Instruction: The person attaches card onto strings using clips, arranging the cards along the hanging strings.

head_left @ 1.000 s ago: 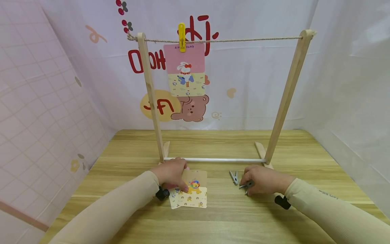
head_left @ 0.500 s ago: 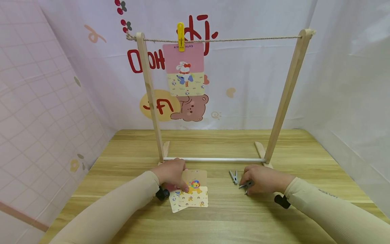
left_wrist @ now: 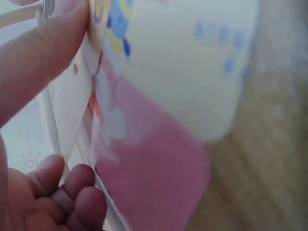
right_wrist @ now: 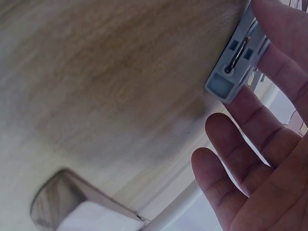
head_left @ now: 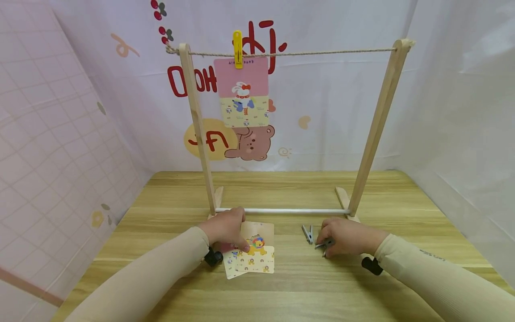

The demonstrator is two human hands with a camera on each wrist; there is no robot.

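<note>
My left hand (head_left: 226, 229) rests on a small stack of cards on the wooden table (head_left: 281, 290), just in front of the rack's white bar. Its index finger (left_wrist: 43, 62) presses the top lion card (head_left: 256, 250), while the curled fingers (left_wrist: 72, 197) sit under the card's edge. A pink card (left_wrist: 149, 178) lies beneath. To the right, my right hand (head_left: 341, 237) pinches a grey clothespin (head_left: 326, 244) low over the table; the same grey clothespin (right_wrist: 238, 62) shows between the fingertips in the right wrist view. A second grey clothespin (head_left: 307, 233) lies just to the left.
A wooden drying rack (head_left: 196, 129) stands mid-table with a rope (head_left: 322, 52) across its top. A yellow clothespin (head_left: 238, 48) holds a pink rabbit card (head_left: 242, 91) on the rope near the left post. Printed fabric walls close in behind and at both sides.
The left hand has shifted the lion card slightly right and askew, so the card beneath shows more at the lower left. The right hand has stayed put with the clothespin.
</note>
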